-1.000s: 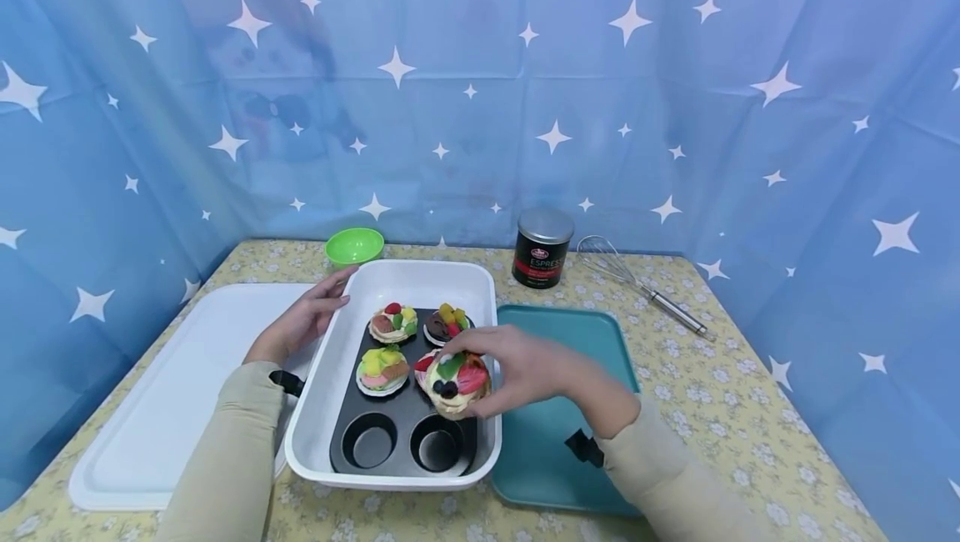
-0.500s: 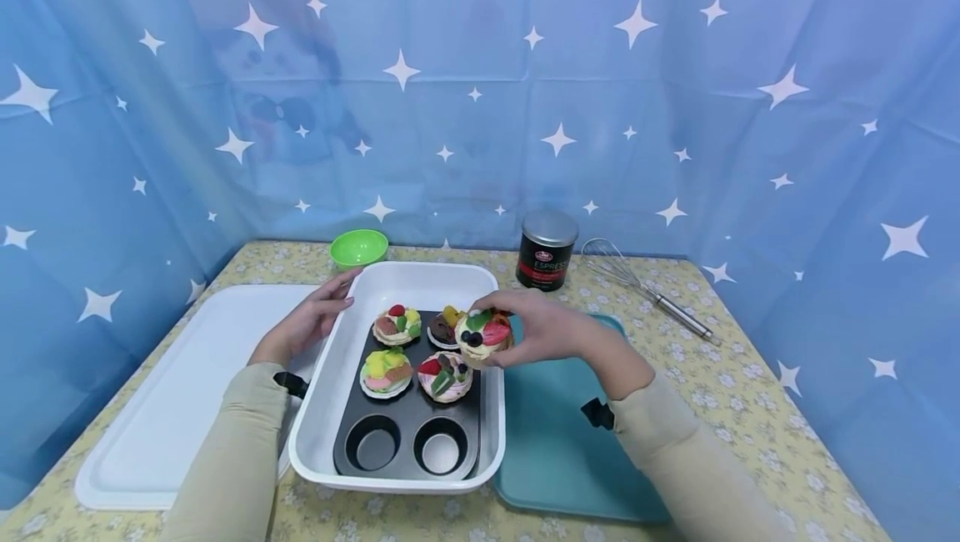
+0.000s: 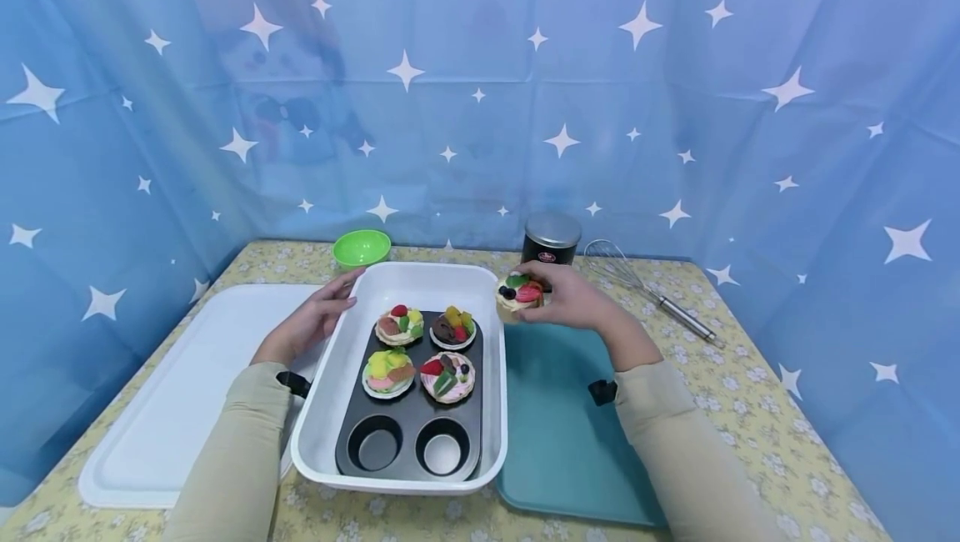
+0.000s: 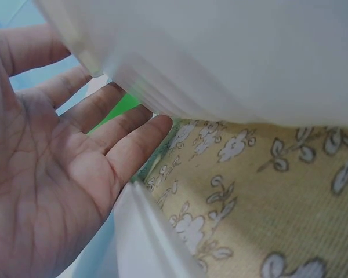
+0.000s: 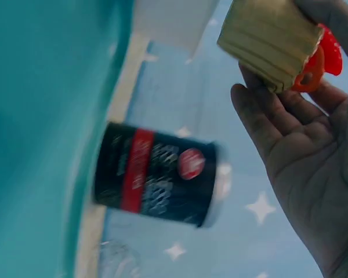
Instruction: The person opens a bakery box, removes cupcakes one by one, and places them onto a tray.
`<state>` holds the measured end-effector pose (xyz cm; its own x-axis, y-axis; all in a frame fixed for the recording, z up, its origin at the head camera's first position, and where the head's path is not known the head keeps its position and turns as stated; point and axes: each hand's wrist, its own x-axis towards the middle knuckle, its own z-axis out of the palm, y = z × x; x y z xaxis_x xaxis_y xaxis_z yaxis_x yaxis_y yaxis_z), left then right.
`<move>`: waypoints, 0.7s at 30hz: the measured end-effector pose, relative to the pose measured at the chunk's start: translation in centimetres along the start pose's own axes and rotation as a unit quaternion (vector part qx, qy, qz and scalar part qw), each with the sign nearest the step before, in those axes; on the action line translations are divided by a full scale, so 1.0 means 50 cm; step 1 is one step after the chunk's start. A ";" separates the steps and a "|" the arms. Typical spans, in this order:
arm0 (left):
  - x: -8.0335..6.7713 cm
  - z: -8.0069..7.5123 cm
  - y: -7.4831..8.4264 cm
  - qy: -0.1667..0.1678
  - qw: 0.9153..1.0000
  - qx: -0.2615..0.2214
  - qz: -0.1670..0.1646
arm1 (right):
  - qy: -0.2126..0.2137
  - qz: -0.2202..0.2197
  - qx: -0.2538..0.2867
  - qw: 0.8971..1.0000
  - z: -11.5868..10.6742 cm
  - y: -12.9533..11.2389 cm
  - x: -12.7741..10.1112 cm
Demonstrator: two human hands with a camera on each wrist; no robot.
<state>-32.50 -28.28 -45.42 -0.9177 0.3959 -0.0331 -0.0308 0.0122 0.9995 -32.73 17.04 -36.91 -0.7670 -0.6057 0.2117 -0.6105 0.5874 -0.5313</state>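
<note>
Starry curtain [image 3: 480, 42] | right hand [image 3: 573, 298] pinches cupcake [image 3: 518, 294] beside tub [image 3: 496, 392] | left hand [image 3: 311, 321] relaxed against tub | risk: fingertip pinch slipping, cupcake drops

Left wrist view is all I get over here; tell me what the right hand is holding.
Observer: The right hand grips a fruit-topped pastry.
Operator: Report what lies inside the white pan; I see only its outside.
Observer: A dark muffin tin, with pastries in four of its six cups.
Operator: Identify the green patch in my view.
Observer: It is a round bowl, standing beyond the pan's far left corner.
</note>
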 end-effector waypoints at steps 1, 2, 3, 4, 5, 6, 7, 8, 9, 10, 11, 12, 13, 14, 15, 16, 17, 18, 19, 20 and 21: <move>0.000 0.000 0.001 0.000 1.000 0.001 0.000 | 0.004 0.015 0.005 1.000 0.002 0.012 0.002; -0.001 0.001 0.001 0.000 1.000 0.001 -0.001 | 0.006 0.030 0.014 0.999 0.004 0.023 0.002; -0.001 0.002 0.002 0.000 1.000 0.001 -0.002 | 0.009 0.042 0.021 0.999 0.006 0.033 0.002; -0.001 0.002 0.002 0.000 1.000 0.001 -0.003 | 0.012 0.052 0.031 0.998 0.008 0.042 0.002; -0.001 0.002 0.003 0.000 1.000 0.000 -0.004 | 0.014 0.059 0.040 0.997 0.009 0.051 0.001; -0.001 0.003 0.003 0.001 1.000 0.000 -0.005 | 0.017 0.064 0.044 0.997 0.010 0.058 0.000; 0.000 0.003 0.003 0.001 1.000 0.000 -0.005 | 0.019 0.069 0.045 0.996 0.012 0.065 -0.001; 0.000 0.003 0.003 0.003 1.000 0.000 -0.005 | 0.020 0.072 0.044 0.996 0.014 0.071 -0.002; 0.000 0.002 0.003 0.005 1.000 0.000 -0.006 | 0.020 0.074 0.041 0.996 0.016 0.077 -0.002; 0.000 0.002 0.002 0.006 1.000 0.002 -0.005 | 0.017 0.076 0.040 0.996 0.018 0.083 -0.002; 0.000 0.002 0.002 0.006 1.000 0.002 -0.005 | 0.013 0.080 0.039 0.996 0.022 0.088 -0.002; 0.001 0.002 0.002 0.006 1.000 0.002 -0.006 | 0.008 0.084 0.034 0.996 0.025 0.094 -0.002; 0.001 0.002 0.001 0.006 1.000 0.001 -0.006 | 0.003 0.087 0.032 0.996 0.030 0.100 -0.002; 0.001 0.003 0.001 0.006 1.000 0.001 -0.007 | -0.004 0.089 0.029 0.996 0.033 0.105 -0.002; 0.001 0.003 0.001 0.004 1.000 0.001 -0.007 | -0.010 0.091 0.027 0.995 0.037 0.109 -0.002; 0.001 0.004 0.001 0.005 1.000 0.000 -0.007 | -0.016 0.093 0.026 0.995 0.040 0.114 -0.002; 0.001 0.004 0.001 0.005 1.000 -0.002 -0.008 | -0.019 0.095 0.025 0.995 0.043 0.117 -0.001; 0.001 0.004 0.001 0.008 1.000 -0.002 -0.009 | -0.021 0.097 0.023 0.995 0.045 0.119 -0.001; 0.001 0.004 0.002 0.008 1.000 -0.002 -0.007 | -0.022 0.098 0.025 0.995 0.046 0.120 -0.001; 0.001 0.004 0.002 0.011 1.000 -0.002 -0.007 | -0.024 0.099 0.026 0.995 0.047 0.120 0.000; 0.001 0.004 0.002 0.013 1.000 -0.003 -0.007 | -0.024 0.098 0.026 0.995 0.048 0.119 0.000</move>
<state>-32.47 -28.07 -45.30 -0.9270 0.3719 -0.0479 -0.0465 0.0129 0.9988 -35.91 19.27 -42.03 -0.8589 -0.5086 0.0607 -0.4383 0.6684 -0.6009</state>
